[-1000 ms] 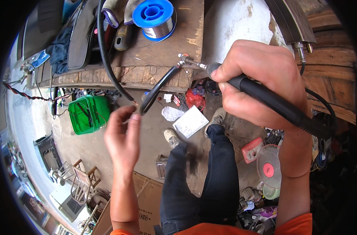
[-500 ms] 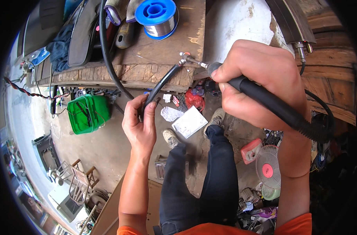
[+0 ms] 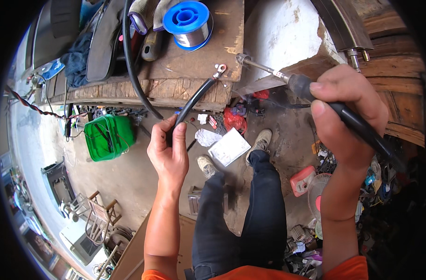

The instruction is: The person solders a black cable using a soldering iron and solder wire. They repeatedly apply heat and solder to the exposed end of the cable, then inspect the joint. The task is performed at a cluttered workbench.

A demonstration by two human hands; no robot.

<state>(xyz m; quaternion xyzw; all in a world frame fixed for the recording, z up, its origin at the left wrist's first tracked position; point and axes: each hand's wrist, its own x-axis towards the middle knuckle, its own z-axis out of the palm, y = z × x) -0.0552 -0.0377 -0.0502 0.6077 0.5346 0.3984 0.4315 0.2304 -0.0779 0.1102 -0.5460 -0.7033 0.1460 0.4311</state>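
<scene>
The left hand (image 3: 168,151) is pinching a thick black rubber cable (image 3: 194,100) between thumb and fingertips, the fingers curled close around it. The cable is slanting up to the worn wooden bench (image 3: 189,56), where its small metal ring terminal (image 3: 219,70) is lying on the edge. A blue plastic spool of silver solder wire (image 3: 187,23) is sitting behind it. The right hand (image 3: 343,114) is clenching a black-handled soldering iron (image 3: 315,93), its metal tip just beside the terminal.
</scene>
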